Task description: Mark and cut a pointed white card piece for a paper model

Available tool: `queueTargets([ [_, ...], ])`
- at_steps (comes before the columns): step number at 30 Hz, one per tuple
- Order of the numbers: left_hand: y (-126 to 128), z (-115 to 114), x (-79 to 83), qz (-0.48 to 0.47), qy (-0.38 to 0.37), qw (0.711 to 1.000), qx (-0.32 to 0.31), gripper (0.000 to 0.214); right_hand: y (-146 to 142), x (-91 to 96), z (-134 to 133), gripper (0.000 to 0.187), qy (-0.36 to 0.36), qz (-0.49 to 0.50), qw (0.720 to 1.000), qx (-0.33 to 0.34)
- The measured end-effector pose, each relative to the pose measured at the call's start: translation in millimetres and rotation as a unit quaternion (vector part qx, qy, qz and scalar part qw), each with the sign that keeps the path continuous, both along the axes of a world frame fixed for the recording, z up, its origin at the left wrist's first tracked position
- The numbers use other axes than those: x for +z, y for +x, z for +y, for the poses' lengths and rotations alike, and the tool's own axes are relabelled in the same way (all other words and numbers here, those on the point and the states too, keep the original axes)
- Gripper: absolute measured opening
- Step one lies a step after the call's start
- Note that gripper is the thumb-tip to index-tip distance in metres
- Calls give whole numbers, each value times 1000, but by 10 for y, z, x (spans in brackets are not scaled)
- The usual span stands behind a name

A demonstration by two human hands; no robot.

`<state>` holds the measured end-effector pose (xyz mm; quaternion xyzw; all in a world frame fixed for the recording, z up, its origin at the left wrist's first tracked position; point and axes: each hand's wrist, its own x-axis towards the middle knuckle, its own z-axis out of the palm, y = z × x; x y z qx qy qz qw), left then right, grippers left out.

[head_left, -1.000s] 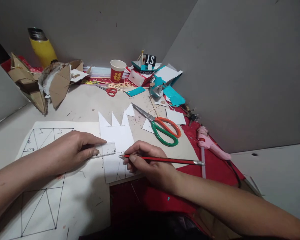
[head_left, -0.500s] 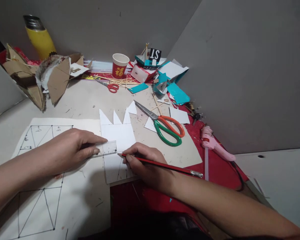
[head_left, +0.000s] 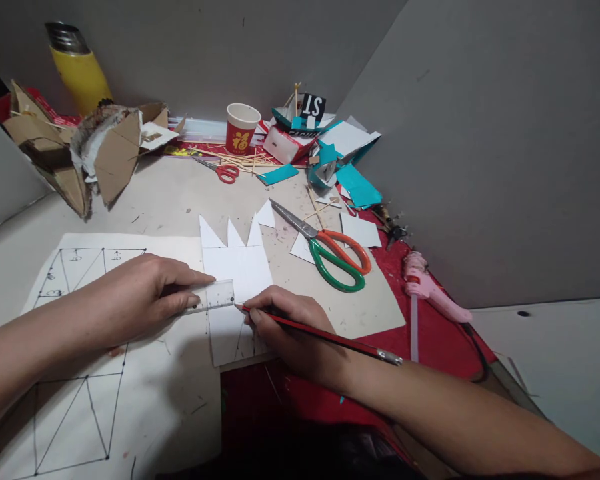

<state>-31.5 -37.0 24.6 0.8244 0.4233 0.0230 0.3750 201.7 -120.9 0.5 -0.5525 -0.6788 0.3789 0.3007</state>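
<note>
My left hand [head_left: 163, 290] pinches a clear plastic ruler [head_left: 220, 293] between fingers and thumb, holding it flat across a white card [head_left: 237, 267]. The card has pointed teeth cut along its far edge and pencil lines on its near part. In my right hand [head_left: 293, 327] is a red and black pencil [head_left: 325, 335], its tip on the card just beside the ruler's right end. Under my left forearm lies a paper with a drawn pattern of triangles [head_left: 80, 420]. Large scissors [head_left: 325, 250] with green and orange handles rest beyond my right hand.
A pink glue gun [head_left: 430, 287] lies at the right on red cloth. Across the back stand a paper cup [head_left: 243, 130], a yellow bottle [head_left: 83, 80] and cut cardboard [head_left: 117, 157]. Small red scissors [head_left: 225, 173], thin sticks and teal scraps [head_left: 357, 187] lie nearby. Grey panels enclose the table.
The pencil's back end has dipped slightly, while its tip stays by the ruler's end. Both hands keep nearly the same place. The view has shifted a little.
</note>
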Motion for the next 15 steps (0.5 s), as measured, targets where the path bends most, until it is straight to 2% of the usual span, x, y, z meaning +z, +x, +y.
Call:
queueTargets([
  [6,-12,15,-49,-24,-13,1000,6,37,4,-30,-9,16,7,0,1000,5],
  [15,28,-7,20,-4,-1,1000,5,36,27,-83,-13,15,22,-25,999,13],
])
